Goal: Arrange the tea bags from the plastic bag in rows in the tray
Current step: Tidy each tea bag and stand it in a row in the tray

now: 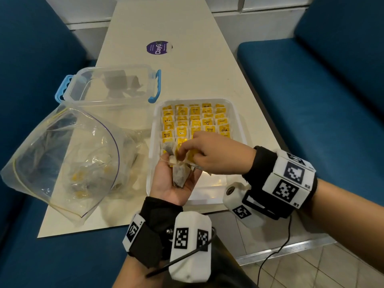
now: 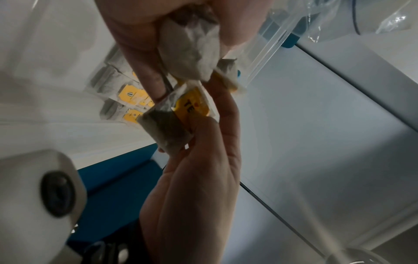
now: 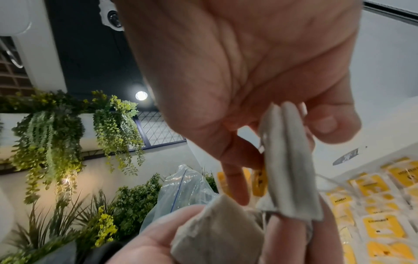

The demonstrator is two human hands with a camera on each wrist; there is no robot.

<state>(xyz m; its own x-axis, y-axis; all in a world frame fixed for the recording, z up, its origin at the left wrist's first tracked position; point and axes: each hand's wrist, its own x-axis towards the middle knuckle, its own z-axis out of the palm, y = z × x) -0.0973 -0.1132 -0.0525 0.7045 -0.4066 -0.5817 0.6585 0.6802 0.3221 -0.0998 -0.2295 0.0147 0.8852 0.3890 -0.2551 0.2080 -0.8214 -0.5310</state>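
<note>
A white tray (image 1: 209,194) holds several rows of tea bags (image 1: 195,121) with yellow tags; its near strip is bare. Over the tray's near left corner my left hand (image 1: 166,183) lies palm up, cupping a few loose tea bags (image 1: 180,175) (image 2: 190,51) (image 3: 217,230). My right hand (image 1: 187,150) reaches in from the right and pinches one tea bag (image 2: 174,117) (image 3: 291,169) with a yellow tag just above the left palm. The clear plastic bag (image 1: 68,154) lies open left of the tray with some tea bags inside.
A clear lidless box (image 1: 110,86) with blue handles stands behind the plastic bag. A purple sticker (image 1: 159,48) marks the far table. Blue benches (image 1: 311,90) flank the narrow table, whose near edge (image 1: 124,227) is close to my wrists.
</note>
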